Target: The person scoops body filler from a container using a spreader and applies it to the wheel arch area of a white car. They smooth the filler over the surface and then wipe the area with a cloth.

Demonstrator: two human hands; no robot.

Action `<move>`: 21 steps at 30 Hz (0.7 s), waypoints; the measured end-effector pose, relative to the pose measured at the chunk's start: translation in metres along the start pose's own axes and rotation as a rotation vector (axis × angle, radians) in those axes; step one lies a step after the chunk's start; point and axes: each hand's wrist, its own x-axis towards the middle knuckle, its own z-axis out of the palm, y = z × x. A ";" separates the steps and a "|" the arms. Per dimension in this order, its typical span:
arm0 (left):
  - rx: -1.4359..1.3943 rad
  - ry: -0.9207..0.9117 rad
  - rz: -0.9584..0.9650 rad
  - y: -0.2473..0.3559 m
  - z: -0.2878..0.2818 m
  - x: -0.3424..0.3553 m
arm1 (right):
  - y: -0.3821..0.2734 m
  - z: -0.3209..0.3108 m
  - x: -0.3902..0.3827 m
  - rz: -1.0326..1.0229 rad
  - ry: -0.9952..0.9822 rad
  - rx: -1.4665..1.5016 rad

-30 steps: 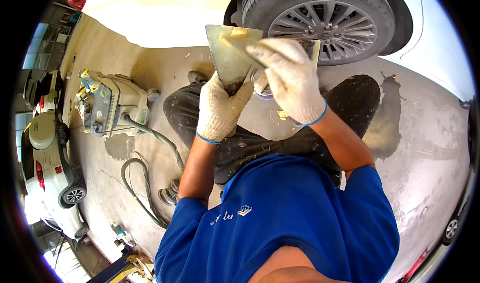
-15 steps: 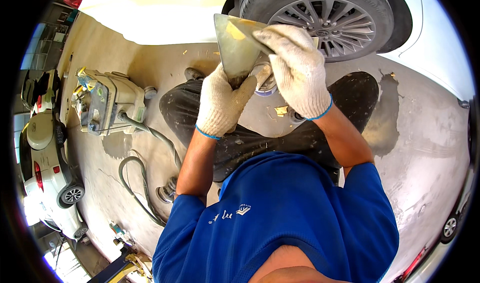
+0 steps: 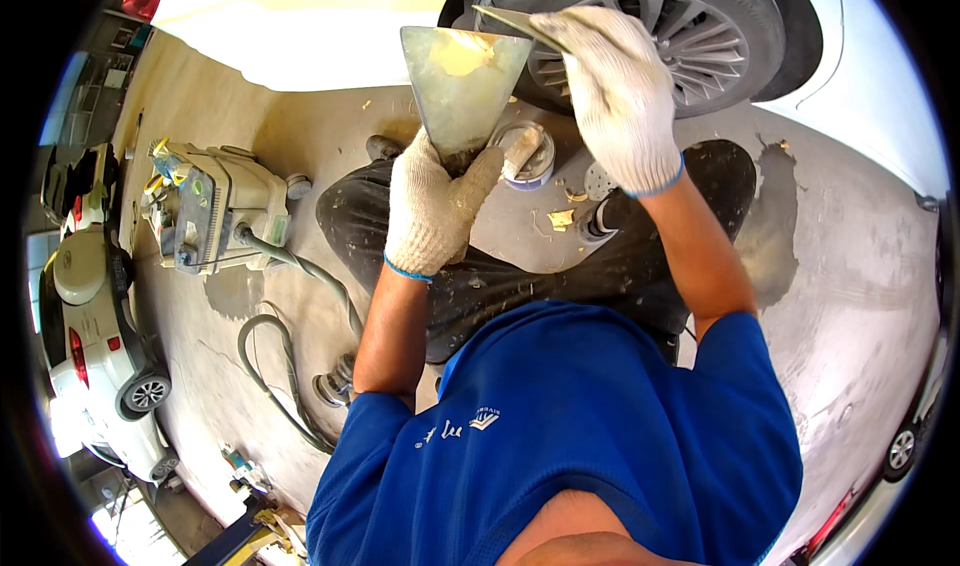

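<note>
I sit cross-legged facing a white car body (image 3: 300, 36). My left hand (image 3: 427, 211), in a white knit glove, grips a broad, tapered spreader (image 3: 455, 106) by its lower end, blade up, with pale yellow paste (image 3: 462, 54) near its top edge. My right hand (image 3: 625, 101), also gloved, holds a second thin spreader (image 3: 515, 21) nearly flat, above and right of the first, in front of the tyre (image 3: 740, 81). A round can (image 3: 530, 180) with something light-coloured on top stands on the floor between my legs, just beyond my left fingertips.
A dust-extractor unit (image 3: 230, 206) stands at my left, its hose (image 3: 320, 278) curling toward a sander (image 3: 335, 386) beside my left elbow. A perforated disc (image 3: 600, 178) and yellow scraps (image 3: 560, 221) lie between my legs. Other cars (image 3: 100, 326) are parked at the far left.
My right hand has moved up and to the right, lifting its spreader off the other one. The broad spreader has moved slightly up and now shows more of its face and paste.
</note>
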 end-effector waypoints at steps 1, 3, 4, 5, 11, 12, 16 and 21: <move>-0.024 0.007 0.019 -0.001 0.002 0.002 | -0.010 -0.003 0.001 -0.032 0.033 0.063; -0.069 0.012 0.054 -0.003 0.007 0.004 | -0.032 0.010 -0.012 -0.019 -0.018 0.198; -0.057 0.008 0.037 -0.006 0.006 0.004 | -0.043 0.004 -0.014 -0.010 -0.115 0.083; -0.045 0.005 0.020 -0.008 0.003 0.004 | -0.043 0.002 -0.013 0.018 -0.119 0.155; 0.067 -0.051 0.009 0.000 0.003 0.007 | -0.037 0.010 -0.011 0.080 -0.013 0.222; 0.046 -0.032 -0.003 -0.006 0.000 0.007 | -0.043 0.006 -0.012 0.046 -0.083 0.171; 0.054 -0.051 -0.041 0.001 0.000 0.007 | -0.027 -0.001 -0.001 0.091 -0.011 0.174; -0.019 -0.034 0.017 -0.007 -0.001 0.006 | -0.036 -0.002 -0.005 0.086 -0.108 0.275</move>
